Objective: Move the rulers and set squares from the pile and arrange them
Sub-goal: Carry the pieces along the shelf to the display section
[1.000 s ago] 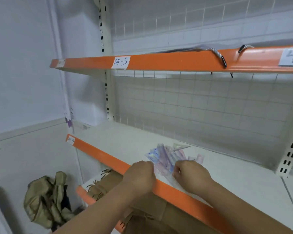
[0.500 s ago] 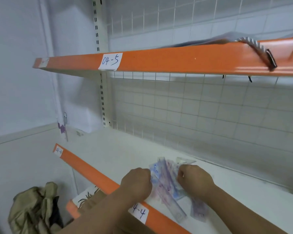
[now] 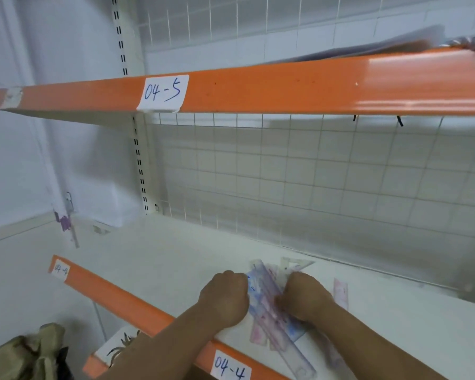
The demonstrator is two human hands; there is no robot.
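A white metal shelf with an orange front edge runs from lower left to lower right. A handwritten paper label reading "04-4" is stuck on the edge, and a smaller, blurred label sits at its left end. Near the front of the shelf lies a loose pile of translucent rulers, blue and pink, overlapping at angles. One long ruler reaches the front edge. A clear set square lies at the back of the pile, and a pink ruler lies at its right side.
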